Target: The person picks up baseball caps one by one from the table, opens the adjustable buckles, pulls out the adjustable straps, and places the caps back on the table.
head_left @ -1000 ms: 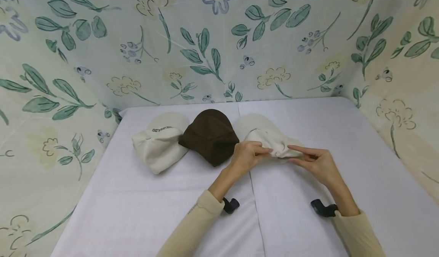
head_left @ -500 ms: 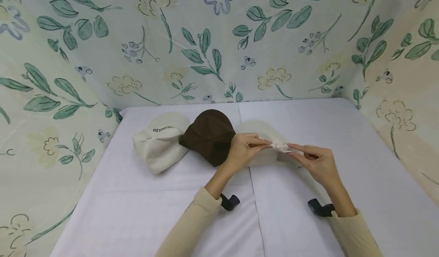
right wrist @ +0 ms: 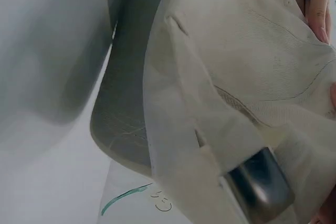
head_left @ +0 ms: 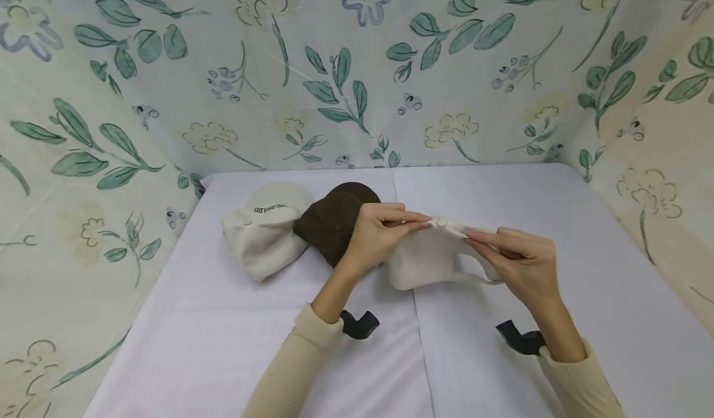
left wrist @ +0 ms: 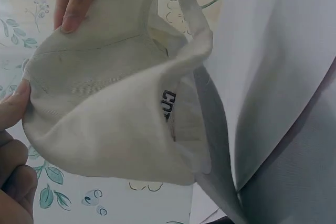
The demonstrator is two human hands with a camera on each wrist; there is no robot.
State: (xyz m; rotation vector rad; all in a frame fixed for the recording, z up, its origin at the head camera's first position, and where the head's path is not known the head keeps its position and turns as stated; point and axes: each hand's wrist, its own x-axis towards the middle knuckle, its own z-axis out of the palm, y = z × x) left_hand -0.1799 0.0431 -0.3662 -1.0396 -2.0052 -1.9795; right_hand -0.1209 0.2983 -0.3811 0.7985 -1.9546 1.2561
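Observation:
Both hands hold a cream baseball cap (head_left: 426, 260) just above the bed-like white surface, its crown top upward and its back strap opening facing the person. My left hand (head_left: 376, 235) pinches the crown top beside the button, thumb against fingers. My right hand (head_left: 521, 263) pinches the crown a little to the right. In the left wrist view the cap's crown (left wrist: 105, 103) is stretched between the hands, dark lettering showing inside. A metal buckle (right wrist: 262, 187) on the strap shows in the right wrist view, with the brim (right wrist: 126, 124) pointing down.
A brown cap (head_left: 329, 222) sits left of the held cap, partly behind the left hand. Beside it lies another cream cap (head_left: 262, 244) with dark lettering. White cloth (head_left: 223, 343) covers the surface; floral curtains (head_left: 251, 95) stand around it.
The cream cap has been raised off the surface by its crown top and drawn toward me, so its body now hangs below the hands. The left hand moved up and left.

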